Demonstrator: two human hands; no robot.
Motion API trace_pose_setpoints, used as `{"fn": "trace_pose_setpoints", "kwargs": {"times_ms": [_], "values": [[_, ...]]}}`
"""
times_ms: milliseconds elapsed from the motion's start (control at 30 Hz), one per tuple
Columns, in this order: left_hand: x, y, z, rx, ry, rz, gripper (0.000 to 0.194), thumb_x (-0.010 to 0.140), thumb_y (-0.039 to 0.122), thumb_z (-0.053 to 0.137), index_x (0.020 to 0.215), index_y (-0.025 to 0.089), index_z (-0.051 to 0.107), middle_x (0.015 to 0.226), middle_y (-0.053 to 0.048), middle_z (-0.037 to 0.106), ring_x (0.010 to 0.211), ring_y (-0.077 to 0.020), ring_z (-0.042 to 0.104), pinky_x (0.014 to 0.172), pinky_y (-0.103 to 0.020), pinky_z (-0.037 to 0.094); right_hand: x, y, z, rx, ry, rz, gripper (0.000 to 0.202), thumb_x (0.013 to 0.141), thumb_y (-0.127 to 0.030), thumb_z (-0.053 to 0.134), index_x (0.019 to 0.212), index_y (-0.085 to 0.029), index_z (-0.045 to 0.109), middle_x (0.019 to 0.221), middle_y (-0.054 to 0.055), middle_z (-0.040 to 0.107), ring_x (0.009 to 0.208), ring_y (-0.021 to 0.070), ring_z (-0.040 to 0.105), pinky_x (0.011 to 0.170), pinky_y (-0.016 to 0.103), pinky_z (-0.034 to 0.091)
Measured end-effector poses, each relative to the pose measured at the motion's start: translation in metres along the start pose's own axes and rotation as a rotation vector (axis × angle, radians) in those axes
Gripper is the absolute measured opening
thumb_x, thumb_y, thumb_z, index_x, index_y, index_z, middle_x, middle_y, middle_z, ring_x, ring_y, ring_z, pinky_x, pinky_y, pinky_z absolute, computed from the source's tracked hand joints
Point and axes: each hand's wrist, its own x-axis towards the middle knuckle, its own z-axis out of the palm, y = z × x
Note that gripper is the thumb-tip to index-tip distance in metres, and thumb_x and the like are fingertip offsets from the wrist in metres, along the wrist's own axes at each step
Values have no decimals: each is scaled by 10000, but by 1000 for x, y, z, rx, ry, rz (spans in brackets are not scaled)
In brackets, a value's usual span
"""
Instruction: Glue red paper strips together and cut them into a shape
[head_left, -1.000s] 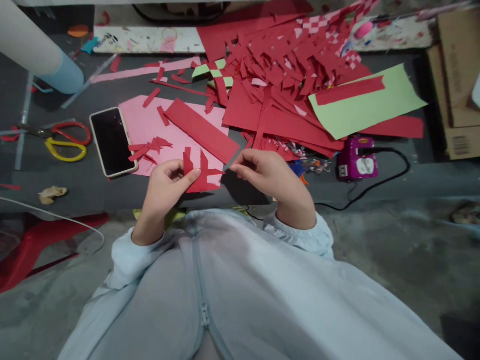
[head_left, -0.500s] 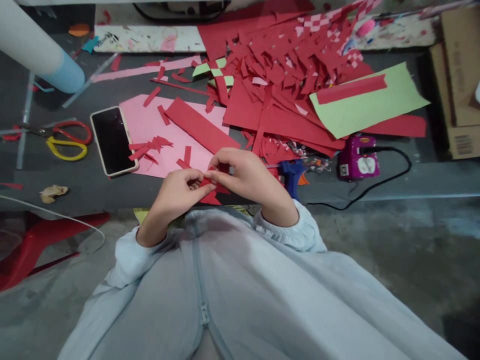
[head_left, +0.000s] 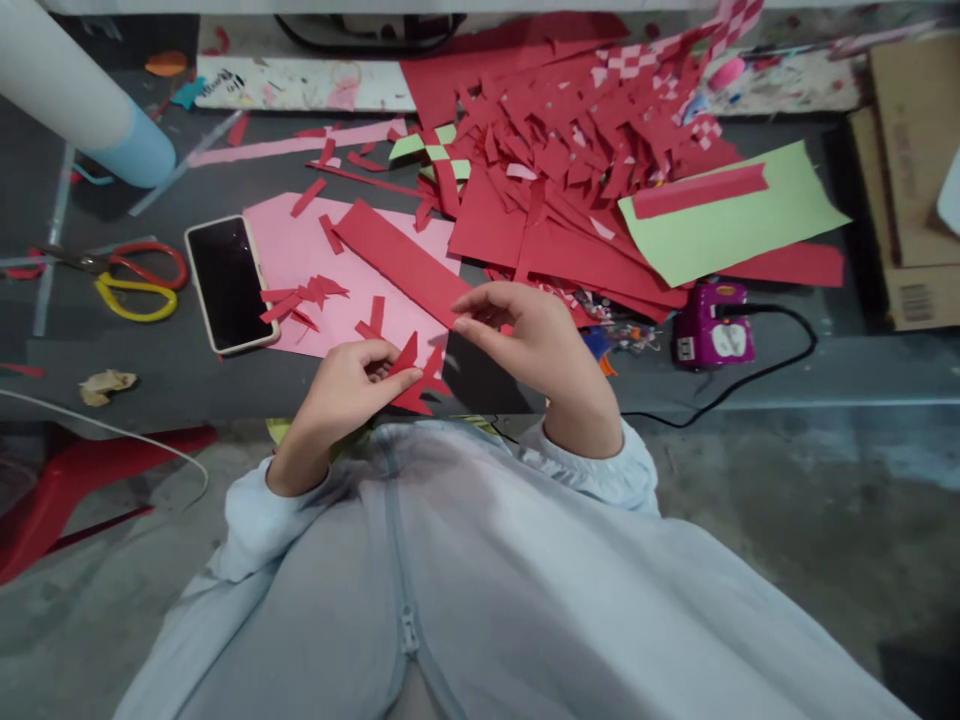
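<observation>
My left hand (head_left: 349, 390) pinches a folded red paper piece (head_left: 412, 385) with pointed ends, close to the table's front edge. My right hand (head_left: 536, 335) is apart from that piece, its thumb and fingers slightly parted with nothing seen between them. Its fingertips overlap the near end of a wide red paper strip (head_left: 401, 260); whether they touch it I cannot tell. Under the strip lies a pink paper sheet (head_left: 292, 235). Small red paper pieces (head_left: 307, 293) are scattered on this sheet, left of the strip.
Left stand a phone (head_left: 231, 285), scissors (head_left: 139, 280) and a white-blue bottle (head_left: 135, 140). A heap of red paper pieces (head_left: 562, 130) fills the back. Rightward are a green sheet (head_left: 727, 235), a purple box with a cable (head_left: 712, 335), a partly hidden blue tool (head_left: 596, 342) and cardboard (head_left: 915, 150).
My right hand has moved away to the right from the folded red paper piece, its fingers parting. My left hand keeps hold of it, and more of the piece shows.
</observation>
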Motion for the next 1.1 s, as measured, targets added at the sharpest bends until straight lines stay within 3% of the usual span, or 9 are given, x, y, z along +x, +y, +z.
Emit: {"fn": "trace_pose_setpoints", "kwargs": {"times_ms": [100,233,400,633,767,867,1100], "values": [[-1,-1,-1,-14,30,23,295,793,375,679,639,181,520,588,64,395,566,-84,344,540,-244,286,-2,-1,5,83,-151,19,222,891,-340,638,1012,-172,716,897,65,763,771,175,673,705,295,490],[-1,-2,0,2,35,56,277,811,402,668,684,179,563,606,54,458,587,-94,403,552,-244,305,-2,-4,14,122,-291,-7,216,877,-364,655,895,-161,726,735,29,717,643,139,596,607,264,431],[-4,-2,-1,60,30,61,323,808,400,677,632,184,515,586,61,446,576,-91,392,554,-245,303,-1,-7,13,119,-266,4,184,876,-317,644,831,-158,726,688,19,709,616,130,592,594,254,410],[-5,-4,-9,51,87,73,321,804,365,671,613,188,482,590,60,425,575,-93,377,559,-251,302,-2,-5,3,-27,-90,47,185,877,-302,641,778,-164,715,723,47,738,664,160,629,631,274,424],[-6,-2,-12,12,147,91,309,812,363,662,626,190,484,594,61,417,575,-92,373,554,-246,302,0,-6,14,57,-243,33,206,884,-371,657,915,-178,722,782,38,751,700,156,649,653,262,443],[-7,-1,-14,-25,154,98,285,828,374,644,655,187,516,615,54,447,596,-96,401,567,-242,323,1,-10,24,77,-340,-17,205,872,-361,677,794,-172,691,710,22,718,650,138,611,622,253,419],[-12,-9,-20,-17,97,50,349,807,390,664,594,185,478,595,53,421,589,-95,384,559,-242,304,3,-18,28,93,-322,7,251,890,-328,645,702,-164,674,648,12,700,596,117,588,590,241,408]]}}
